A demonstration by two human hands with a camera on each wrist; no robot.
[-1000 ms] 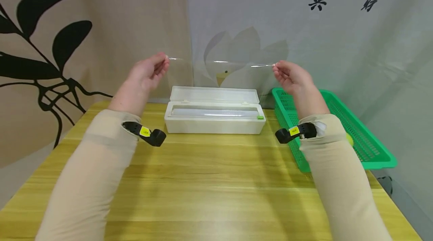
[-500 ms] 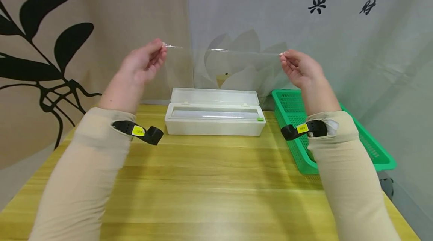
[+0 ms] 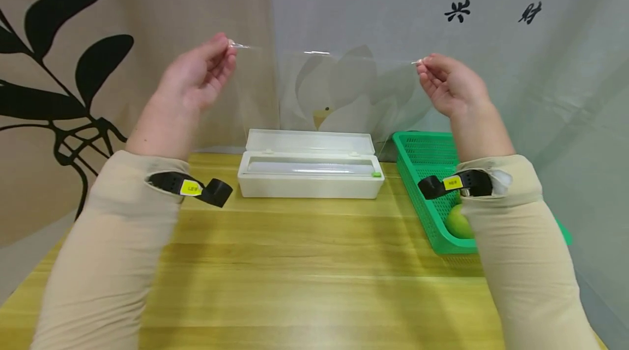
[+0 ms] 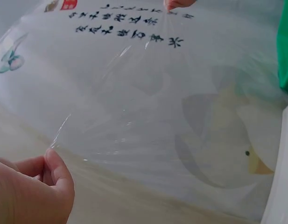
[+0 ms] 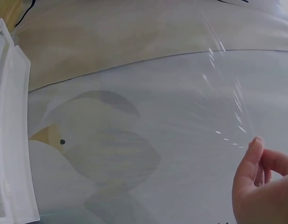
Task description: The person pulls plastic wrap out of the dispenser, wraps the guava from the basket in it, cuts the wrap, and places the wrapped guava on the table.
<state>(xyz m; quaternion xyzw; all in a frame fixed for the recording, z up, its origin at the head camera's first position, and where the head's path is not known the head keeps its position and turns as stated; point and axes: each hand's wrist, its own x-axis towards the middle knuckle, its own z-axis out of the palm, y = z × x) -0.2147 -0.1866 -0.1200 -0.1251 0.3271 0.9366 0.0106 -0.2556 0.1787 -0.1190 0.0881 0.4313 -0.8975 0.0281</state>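
Note:
A clear sheet of plastic wrap (image 3: 316,53) is stretched between my two raised hands, above and behind a white wrap dispenser box (image 3: 309,186). With thumb and fingertips my left hand (image 3: 199,74) pinches one upper corner. My right hand (image 3: 453,85) pinches the other, slightly lower. Both wrist views show creases and glints in the film fanning out from the pinching fingertips. The box has its lid (image 3: 309,141) tipped back, and a roll of wrap (image 3: 309,167) lies inside. The film appears to run down to the box; its lower part is hard to see.
A green plastic basket (image 3: 417,202) stands at the right of the wooden table (image 3: 304,273), partly behind my right forearm. A green round fruit (image 3: 459,223) lies in it. Behind the table hangs a printed curtain (image 3: 344,0).
Both hands have risen and spread apart, lifting the plastic wrap's top edge higher above the box. The box has stayed in place. More of the fruit in the basket now shows.

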